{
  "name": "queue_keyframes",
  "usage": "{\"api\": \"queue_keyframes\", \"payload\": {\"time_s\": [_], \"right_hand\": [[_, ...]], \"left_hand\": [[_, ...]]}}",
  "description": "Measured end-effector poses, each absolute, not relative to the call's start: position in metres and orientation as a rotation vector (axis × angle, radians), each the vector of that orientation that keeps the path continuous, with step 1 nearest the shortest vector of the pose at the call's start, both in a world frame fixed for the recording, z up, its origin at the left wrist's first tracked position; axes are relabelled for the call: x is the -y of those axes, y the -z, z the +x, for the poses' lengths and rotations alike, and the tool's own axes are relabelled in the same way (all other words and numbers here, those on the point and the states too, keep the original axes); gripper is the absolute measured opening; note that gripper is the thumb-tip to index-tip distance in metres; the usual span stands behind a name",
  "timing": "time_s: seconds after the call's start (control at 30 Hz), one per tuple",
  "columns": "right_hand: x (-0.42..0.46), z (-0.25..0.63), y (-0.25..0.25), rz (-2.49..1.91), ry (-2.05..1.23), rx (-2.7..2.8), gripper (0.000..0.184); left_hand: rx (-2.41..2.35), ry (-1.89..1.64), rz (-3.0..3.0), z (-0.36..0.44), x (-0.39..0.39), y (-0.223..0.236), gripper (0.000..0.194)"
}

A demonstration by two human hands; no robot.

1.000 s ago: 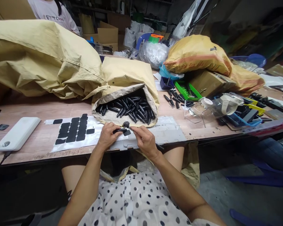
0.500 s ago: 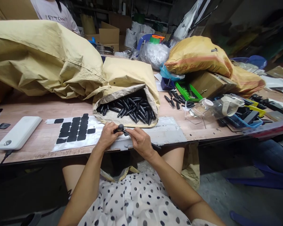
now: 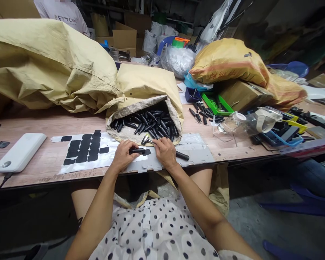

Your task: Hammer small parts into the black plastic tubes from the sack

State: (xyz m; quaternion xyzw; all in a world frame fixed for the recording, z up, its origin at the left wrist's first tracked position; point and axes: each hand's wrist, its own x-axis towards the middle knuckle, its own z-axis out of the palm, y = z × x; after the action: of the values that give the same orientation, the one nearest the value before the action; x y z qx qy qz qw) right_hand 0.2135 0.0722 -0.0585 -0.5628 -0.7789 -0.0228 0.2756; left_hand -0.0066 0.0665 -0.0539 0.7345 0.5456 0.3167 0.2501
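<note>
My left hand clamps black piece over grey board, likely steadying it; my right hand clamps hammer mid-shaft, likely for finer control.

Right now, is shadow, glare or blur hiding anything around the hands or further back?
Head view, near: left hand, right hand and hammer read fairly clearly; head view, middle: black pieces deep in the open sack merge into shadow, while the clear plastic bag shows pale highlights; head view, upper right: background too dark to make out.
</note>
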Motion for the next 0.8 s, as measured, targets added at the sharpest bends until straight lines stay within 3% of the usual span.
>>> {"api": "queue_keyframes", "payload": {"time_s": [0.47, 0.67, 0.8], "right_hand": [[-0.069, 0.212, 0.060, -1.525, 0.019, 2.128, 0.026], [-0.069, 0.210, 0.059, -1.533, 0.035, 2.126, 0.026], [-0.070, 0.209, 0.058, -1.532, 0.047, 2.126, 0.025]], "left_hand": [[-1.503, -0.854, 1.971, -0.008, -0.064, 0.049, 0.012], [-1.519, -1.052, 1.982, -0.002, -0.050, 0.042, 0.007], [-1.280, -0.965, 1.808, 0.006, -0.013, 0.035, 0.018]]}}
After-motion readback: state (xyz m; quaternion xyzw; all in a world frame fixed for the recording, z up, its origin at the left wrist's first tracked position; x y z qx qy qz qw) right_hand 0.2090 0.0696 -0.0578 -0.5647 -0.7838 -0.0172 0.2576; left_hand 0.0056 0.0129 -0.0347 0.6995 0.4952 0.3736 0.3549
